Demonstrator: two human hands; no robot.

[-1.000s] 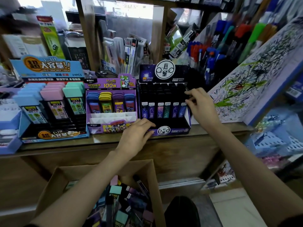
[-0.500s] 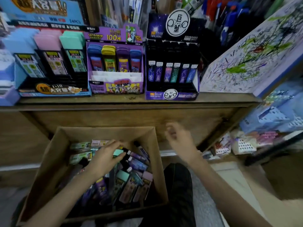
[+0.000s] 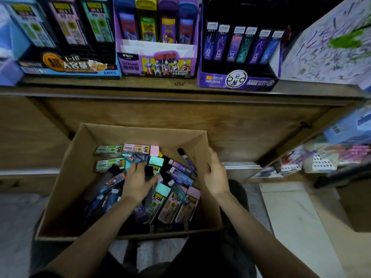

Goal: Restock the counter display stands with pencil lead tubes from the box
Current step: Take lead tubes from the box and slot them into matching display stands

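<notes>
A: Since earlier, the right hand has been brought to the box wall at three o'clock, released, likely steadying it.
B: Mid-box, a dark-capped tube is gripped by the left hand.

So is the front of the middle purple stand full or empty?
Empty: the purple stand shows bare white dividers before its back-row tubes.

My left hand now pinches a black-capped tube in the box; my right hand has reached its right wall.
</notes>
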